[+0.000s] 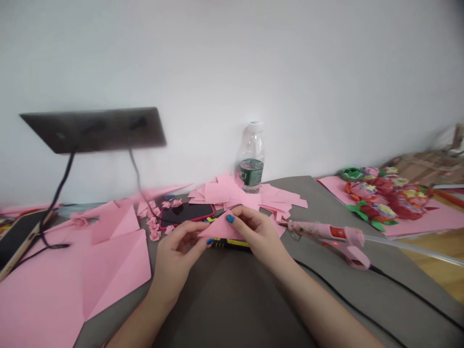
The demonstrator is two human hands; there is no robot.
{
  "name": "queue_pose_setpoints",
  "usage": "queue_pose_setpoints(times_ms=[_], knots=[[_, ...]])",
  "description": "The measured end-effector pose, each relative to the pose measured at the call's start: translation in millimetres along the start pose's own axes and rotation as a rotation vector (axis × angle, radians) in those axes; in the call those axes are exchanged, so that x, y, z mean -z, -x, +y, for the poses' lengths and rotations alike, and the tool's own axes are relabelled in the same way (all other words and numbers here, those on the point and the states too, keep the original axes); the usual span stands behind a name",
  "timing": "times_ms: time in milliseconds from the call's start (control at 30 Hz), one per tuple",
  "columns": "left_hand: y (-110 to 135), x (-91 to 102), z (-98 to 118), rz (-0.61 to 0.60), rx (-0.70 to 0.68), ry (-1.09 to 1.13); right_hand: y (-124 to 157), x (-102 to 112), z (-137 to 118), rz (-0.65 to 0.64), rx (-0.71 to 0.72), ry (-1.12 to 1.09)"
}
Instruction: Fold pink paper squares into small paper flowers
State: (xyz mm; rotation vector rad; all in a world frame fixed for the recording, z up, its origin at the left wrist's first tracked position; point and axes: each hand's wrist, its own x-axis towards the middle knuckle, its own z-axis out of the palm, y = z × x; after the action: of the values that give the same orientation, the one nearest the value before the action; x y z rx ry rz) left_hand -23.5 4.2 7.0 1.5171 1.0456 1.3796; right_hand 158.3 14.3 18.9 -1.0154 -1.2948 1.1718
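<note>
Bare forearms (pixel 319 309) angled inward, left grip (pixel 179 256) and right grip (pixel 259 237) pinching a folded pink paper triangle (pixel 221 228) between them; a pink hot-glue gun (pixel 326 237) lay just right, a black phone in a pink case (pixel 186 214) just beyond.

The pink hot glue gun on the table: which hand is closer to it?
Right. The right hand is just left of the pink hot glue gun, near its tip, without touching it; the left hand is farther left, beyond the right hand.
</note>
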Motion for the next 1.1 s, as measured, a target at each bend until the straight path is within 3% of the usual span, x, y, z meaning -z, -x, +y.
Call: queue_pose_setpoints(times_ms=[200,467,900,1100], knots=[[-0.7,0.1,0.9,0.0,-0.053,0.008,0.7,-1.5,1.1,-0.029,0.0,-0.001],[-1.8,-0.2,-2.3,0.085,0.145,0.081,1.5,-0.3,2.0,-0.03,0.025,-0.014],[-3.7,-0.9,0.4,0.115,0.258,0.149,3.8,-4.9,4.5,-0.009,0.087,0.029],[-1.8,-2.7,-2.0,0.068,0.159,0.235,2.8,-5.4,4.8,-0.012,0.063,0.011]])
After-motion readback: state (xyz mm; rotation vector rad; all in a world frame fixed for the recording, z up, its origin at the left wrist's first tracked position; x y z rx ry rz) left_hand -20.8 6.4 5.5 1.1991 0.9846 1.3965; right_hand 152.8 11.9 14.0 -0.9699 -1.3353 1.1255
